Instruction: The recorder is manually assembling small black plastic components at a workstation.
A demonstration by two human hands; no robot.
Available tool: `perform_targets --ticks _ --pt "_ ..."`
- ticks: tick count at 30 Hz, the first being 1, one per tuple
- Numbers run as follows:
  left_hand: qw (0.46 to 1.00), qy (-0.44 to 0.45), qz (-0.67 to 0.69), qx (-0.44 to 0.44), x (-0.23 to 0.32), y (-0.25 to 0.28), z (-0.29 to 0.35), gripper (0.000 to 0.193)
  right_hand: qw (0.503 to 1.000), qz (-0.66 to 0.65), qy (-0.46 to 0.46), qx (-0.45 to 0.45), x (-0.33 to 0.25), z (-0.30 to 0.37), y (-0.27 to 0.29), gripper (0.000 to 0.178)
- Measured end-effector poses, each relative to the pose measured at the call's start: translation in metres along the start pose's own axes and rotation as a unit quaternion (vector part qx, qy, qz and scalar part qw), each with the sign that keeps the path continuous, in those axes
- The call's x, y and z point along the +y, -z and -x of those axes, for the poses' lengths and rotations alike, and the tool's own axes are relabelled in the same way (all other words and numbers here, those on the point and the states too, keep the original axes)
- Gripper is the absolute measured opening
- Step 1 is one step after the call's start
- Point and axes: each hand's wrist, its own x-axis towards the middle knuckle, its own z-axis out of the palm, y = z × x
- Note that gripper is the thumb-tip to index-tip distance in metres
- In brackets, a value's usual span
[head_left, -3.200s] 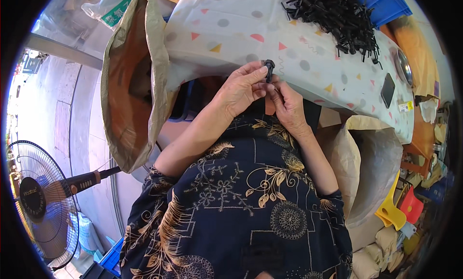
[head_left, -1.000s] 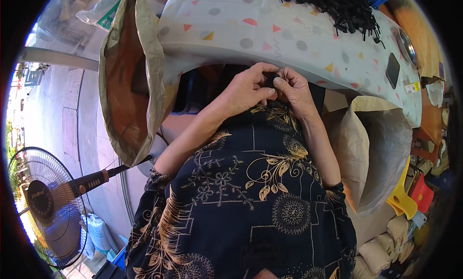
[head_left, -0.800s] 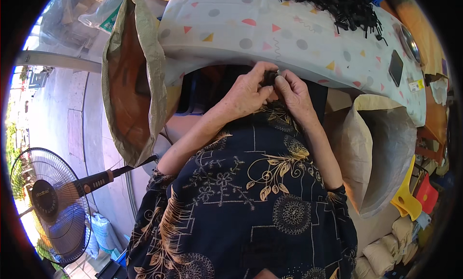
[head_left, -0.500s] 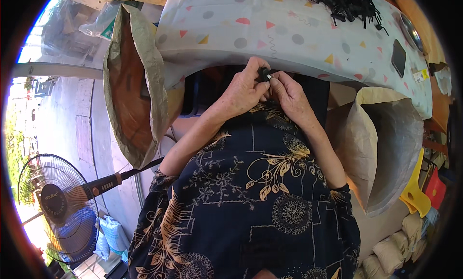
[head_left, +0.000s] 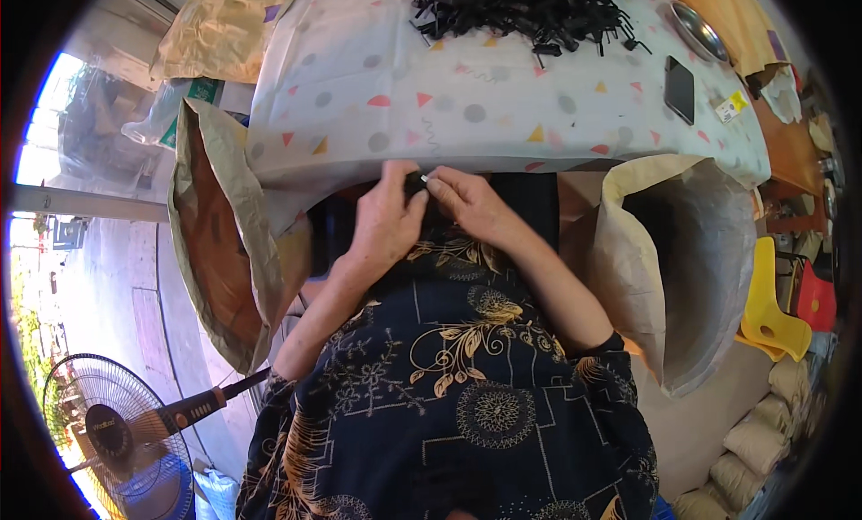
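Observation:
My left hand is closed around a small black piece, at the near edge of the cloth-covered table. A short pale tip shows at the piece's right end. Against that tip my right hand pinches with thumb and forefinger. Fingers cover most of the piece, so its full shape is hidden. On the table beyond lies a heap of small black parts, some with thin stems sticking out.
An opened brown paper sack stands at my left, another wide-mouthed paper sack at my right. The patterned tablecloth also bears a phone and a metal bowl. A fan and a yellow chair stand farther out.
The whole view has shifted, so the table sits lower and more of the black heap shows. Both hands stay together on the small black piece.

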Motion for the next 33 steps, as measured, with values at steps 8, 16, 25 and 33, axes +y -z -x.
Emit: perform_targets --ticks 8,16,25,33 --pt "0.918 0.113 -0.205 0.319 -0.111 0.22 0.035 0.031 0.793 0.505 0.016 0.341 0.01 -0.092 0.187 0.037" --pt "0.898 0.157 -0.401 0.093 -0.147 0.246 0.052 0.038 0.781 0.574 -0.025 0.244 0.023 -0.11 0.218 0.035" --pt "0.928 0.082 0.362 -0.032 -0.027 0.106 -0.004 0.042 0.931 0.334 0.123 0.077 -0.034 -0.071 0.059 0.033" --pt "0.739 0.094 0.626 -0.23 -0.058 0.052 -0.008 0.054 0.877 0.352 0.323 -0.039 -0.041 -0.04 -0.009 0.042"
